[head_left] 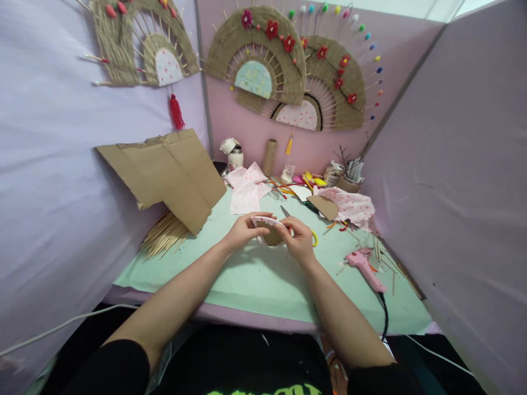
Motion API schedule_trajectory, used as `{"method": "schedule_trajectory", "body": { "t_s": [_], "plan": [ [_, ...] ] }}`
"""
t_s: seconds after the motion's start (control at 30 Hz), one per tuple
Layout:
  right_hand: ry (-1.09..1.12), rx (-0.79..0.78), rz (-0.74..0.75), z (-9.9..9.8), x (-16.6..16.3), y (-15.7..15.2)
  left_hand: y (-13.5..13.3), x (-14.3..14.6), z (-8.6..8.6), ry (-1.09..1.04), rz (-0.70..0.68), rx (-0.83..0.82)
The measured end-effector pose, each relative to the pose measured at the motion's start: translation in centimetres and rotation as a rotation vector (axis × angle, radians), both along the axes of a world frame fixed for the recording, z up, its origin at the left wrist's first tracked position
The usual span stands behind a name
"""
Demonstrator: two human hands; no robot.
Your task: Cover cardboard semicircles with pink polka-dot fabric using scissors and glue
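Your left hand (pixel 242 230) and right hand (pixel 300 238) both pinch the fabric-edged cardboard piece (pixel 270 231) above the tabletop (pixel 255 280) centre, so press the fold evenly, glue gun (pixel 365 267) at four o'clock.

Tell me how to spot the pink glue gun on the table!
Start at the pale green mat covering the table, then go to its right side, past the right hand. The glue gun lies flat there among thin sticks, trailing a black cord. It is the only solid pink plastic tool.
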State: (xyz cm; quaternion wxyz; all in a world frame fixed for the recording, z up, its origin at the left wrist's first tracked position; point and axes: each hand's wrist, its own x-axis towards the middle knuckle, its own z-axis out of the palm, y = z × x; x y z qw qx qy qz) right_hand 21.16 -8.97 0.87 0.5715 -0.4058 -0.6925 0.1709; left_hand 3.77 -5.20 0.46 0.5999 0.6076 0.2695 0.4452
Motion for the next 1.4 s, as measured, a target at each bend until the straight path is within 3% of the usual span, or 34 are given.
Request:
{"method": "schedule_trajectory", "body": {
  "t_s": [0.1, 0.23, 0.33, 0.47, 0.57, 0.8, 1.07, 1.4],
  "plan": [
    [0.035, -0.001, -0.010, -0.3, 0.1, 0.2, 0.3, 0.1, -0.7, 0.049, 0.024, 0.002],
    [0.042, -0.034, 0.037, -0.8, 0.5, 0.7, 0.3, 0.3, -1.3, 0.163, 0.146, 0.161],
    [0.007, 0.028, 0.045, -0.8, 0.7, 1.0, 0.0, 0.0, -1.2, 0.241, 0.218, 0.396],
    [-0.128, 0.236, -0.034, -0.5, 0.4, 0.7, -0.2, -0.3, -1.2, 0.316, 0.313, 0.768],
    [-0.186, 0.341, -0.031, -0.5, 0.1, 0.5, 0.0, -0.4, -1.4, 0.374, 0.340, 0.907],
    [-0.221, 0.359, -0.043, -0.8, 0.1, 0.5, -0.2, -0.2, -1.6, 0.446, 0.335, 0.995],
    [-0.271, 0.414, -0.041, -0.2, -0.3, 0.1, 0.1, 0.0, -1.6, 0.634, 0.470, 1.004],
    [-0.270, 0.360, -0.044, -0.6, -0.3, 0.3, -0.3, 0.4, -1.5, 0.664, 0.414, 1.041]
  ]
}}
